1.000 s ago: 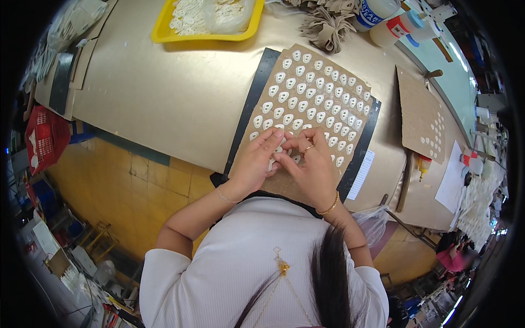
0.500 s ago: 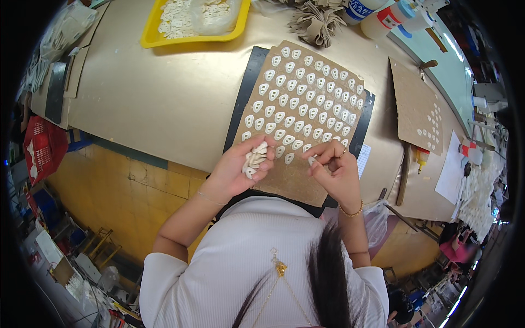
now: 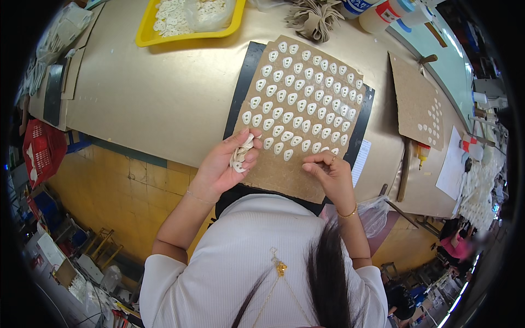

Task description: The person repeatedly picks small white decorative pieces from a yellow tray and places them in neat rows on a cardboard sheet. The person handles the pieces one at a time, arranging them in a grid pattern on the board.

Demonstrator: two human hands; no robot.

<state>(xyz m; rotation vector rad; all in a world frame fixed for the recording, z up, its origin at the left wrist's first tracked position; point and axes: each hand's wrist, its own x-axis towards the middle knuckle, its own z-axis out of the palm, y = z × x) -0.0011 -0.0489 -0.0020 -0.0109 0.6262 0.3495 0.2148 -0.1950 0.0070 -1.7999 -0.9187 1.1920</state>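
My left hand [image 3: 225,161] is closed around a stack of small white oval pieces [image 3: 240,154] with holes in them, over the left edge of a brown board [image 3: 290,177]. Rows of similar white pieces [image 3: 292,98] lie spaced out across most of that board. Over its lower right part hovers my right hand [image 3: 332,177], thumb and forefinger slightly apart with no piece visible between them. Part of the lowest row is covered by the right fingers. Beneath the board sits a larger black panel [image 3: 236,104].
A yellow tray [image 3: 188,41] of loose white pieces and a plastic bag stands at the far left. Bottles [image 3: 385,16] and a bundle of beige strips [image 3: 314,19] are at the back. Another brown board [image 3: 410,104] leans rightward, near a wooden stick [image 3: 404,172].
The white piece seen between my right fingers earlier no longer shows there, and those fingers have parted slightly. My left hand has shifted a little left with its stack.
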